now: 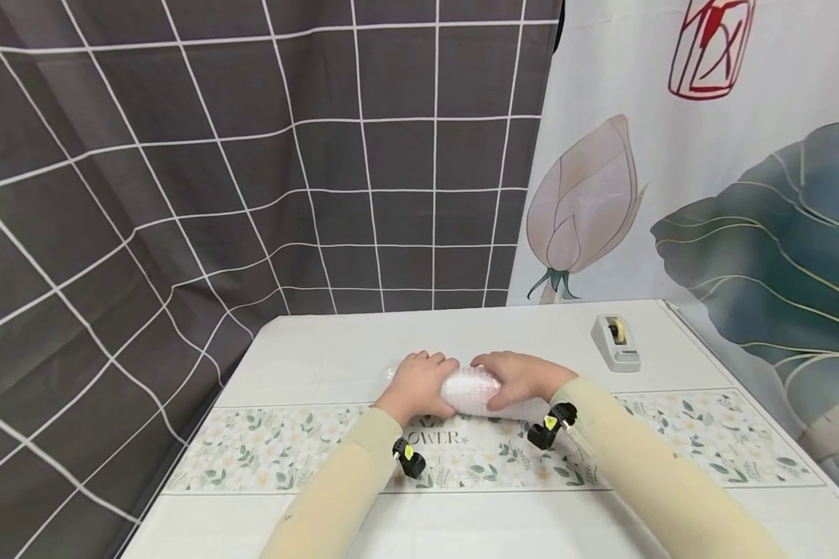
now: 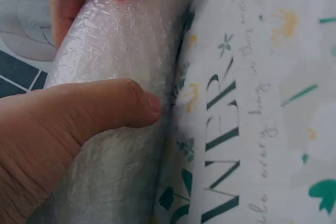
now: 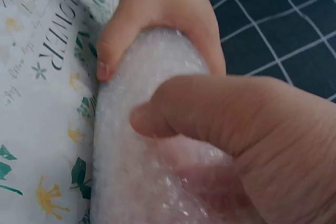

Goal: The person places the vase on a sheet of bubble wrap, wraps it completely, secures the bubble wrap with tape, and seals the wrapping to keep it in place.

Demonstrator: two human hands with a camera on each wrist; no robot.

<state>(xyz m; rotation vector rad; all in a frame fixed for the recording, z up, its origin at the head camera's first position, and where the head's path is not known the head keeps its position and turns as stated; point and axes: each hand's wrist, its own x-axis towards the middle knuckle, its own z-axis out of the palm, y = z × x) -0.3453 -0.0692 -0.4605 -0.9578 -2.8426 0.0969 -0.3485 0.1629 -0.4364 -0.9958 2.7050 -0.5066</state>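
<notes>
A roll of clear bubble wrap [image 1: 470, 390] lies crosswise on the table, with a faint pinkish tint showing through it. My left hand [image 1: 419, 386] grips its left part, the thumb on the near side and the fingers over the far side. Further right, my right hand [image 1: 520, 378] holds the roll in the same manner. Close up in the left wrist view, the left thumb [image 2: 126, 103] lies across the crinkled plastic [image 2: 126, 40]. The right thumb [image 3: 173, 106] is bent over the wrap [image 3: 131, 129] in the right wrist view. What the wrap may contain cannot be made out.
A grey-white tape dispenser [image 1: 617, 343] with a yellowish roll stands at the table's back right. The white tablecloth [image 1: 363, 341] carries a flowered band with lettering. Behind hang a dark checked curtain [image 1: 398, 155] and a pale cloth with a lotus print [image 1: 587, 194].
</notes>
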